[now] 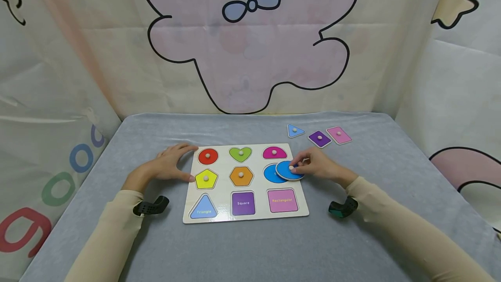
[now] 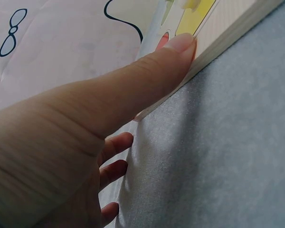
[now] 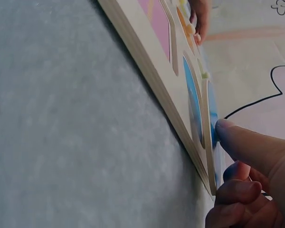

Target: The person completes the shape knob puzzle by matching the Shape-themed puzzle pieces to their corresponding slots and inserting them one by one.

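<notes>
Pinching the blue oval piece (image 1: 282,169) askew across its oval slot

Thumb against fingertip, that's the right hand (image 1: 317,163), gripping the piece by its small knob (image 1: 291,167), the other fingers curled in behind! The oval sits up and to the right of the blue oval recess (image 1: 270,175), overlapping it and poking past the right edge of the puzzle board (image 1: 223,190); whether its underside touches the board, I can't tell. Over to the left hand (image 1: 166,164): nothing in its grasp, fingers loosely extended near the top-left corner, thumb tip resting on the board's left edge, right beside the yellow pentagon (image 1: 206,179).

On the board, the red circle (image 1: 208,156), green heart (image 1: 240,154), magenta semicircle (image 1: 275,152) and orange hexagon (image 1: 241,176) are seated alongside that pentagon, knobs up. Bottom row, three labelled recesses on show: Triangle, Square, Rectangular!

Farther out, beyond the upper-right corner, three loose pieces: a light-blue triangle (image 1: 295,130), a purple square (image 1: 319,139) and a pink rectangle (image 1: 339,135), those last two side by side. All of it on a grey cloth (image 1: 242,251), dark bands (image 1: 343,207) at both wrists, and a backdrop (image 1: 250,55) with a blue bow behind.
</notes>
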The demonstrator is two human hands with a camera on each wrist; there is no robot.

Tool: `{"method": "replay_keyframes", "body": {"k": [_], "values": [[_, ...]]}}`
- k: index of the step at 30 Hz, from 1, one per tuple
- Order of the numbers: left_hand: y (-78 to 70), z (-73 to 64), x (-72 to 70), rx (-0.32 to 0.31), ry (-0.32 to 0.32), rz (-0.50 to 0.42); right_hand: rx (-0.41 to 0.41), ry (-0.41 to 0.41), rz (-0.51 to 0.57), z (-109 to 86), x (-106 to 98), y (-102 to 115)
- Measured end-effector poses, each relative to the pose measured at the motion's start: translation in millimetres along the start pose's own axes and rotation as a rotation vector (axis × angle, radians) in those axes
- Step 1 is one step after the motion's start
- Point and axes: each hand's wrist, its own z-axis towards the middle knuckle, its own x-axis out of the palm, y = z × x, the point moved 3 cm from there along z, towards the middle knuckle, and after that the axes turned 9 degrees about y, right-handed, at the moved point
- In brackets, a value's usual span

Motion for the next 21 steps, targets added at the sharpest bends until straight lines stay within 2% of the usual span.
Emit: {"method": "replay_keyframes", "body": {"k": [12, 21], "values": [[0.3, 0.0, 0.2, 0.001, 0.003, -0.007, -0.008, 0.039, 0.040, 7.7, 10, 7], [-1.0, 0.3, 0.2, -0.010, 0.005, -0.012, 0.020, 0.043, 0.022, 11.9, 14, 10]]}}
